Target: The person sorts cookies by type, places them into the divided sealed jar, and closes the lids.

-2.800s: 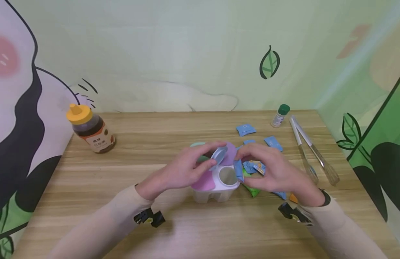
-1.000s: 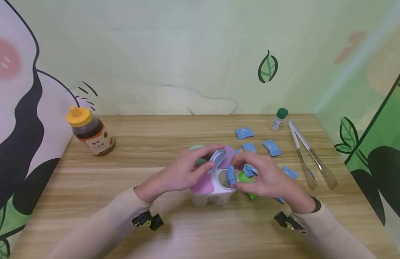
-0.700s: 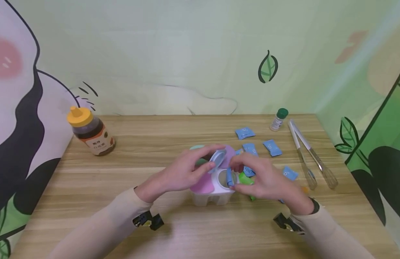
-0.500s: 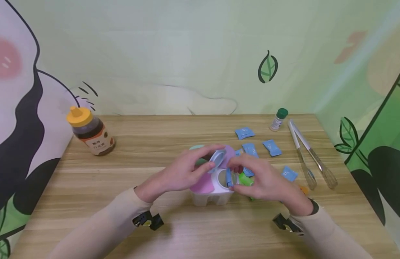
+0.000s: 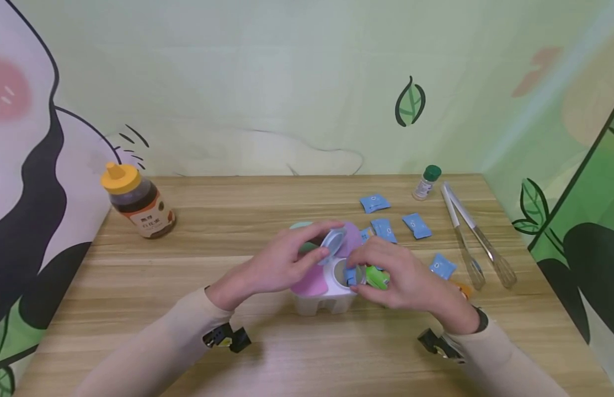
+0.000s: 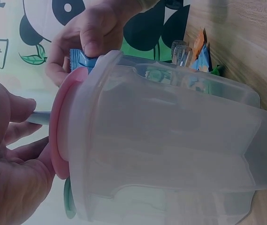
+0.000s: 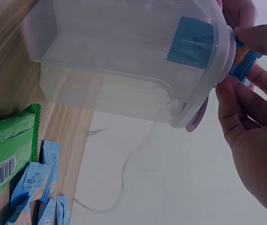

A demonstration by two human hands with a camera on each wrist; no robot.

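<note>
A translucent storage box (image 5: 322,304) with pink, purple and green flip lids stands mid-table. My left hand (image 5: 282,259) pinches the raised pale blue lid (image 5: 335,239) between thumb and fingers. Below that lid is a round opening (image 5: 339,271). My right hand (image 5: 401,273) pinches a small blue wrapped packet (image 5: 351,277) at this opening. In the right wrist view, blue wrapper (image 7: 193,42) shows through the box's clear wall, and a crimped blue end (image 7: 246,64) sticks out between the fingers. In the left wrist view the packet (image 6: 80,59) juts above the rim.
Several blue packets (image 5: 417,226) lie right of and behind the box, with a green packet (image 5: 377,277) close beside it and an orange one (image 5: 463,289). Farther right are a green-capped shaker (image 5: 427,182) and metal tongs (image 5: 478,231). A yellow-capped honey bottle (image 5: 139,201) stands left.
My right hand has moved left with the blue packet, from beside the opening to over it, and the packet has gone lower into it. My left hand keeps holding the lid up.
</note>
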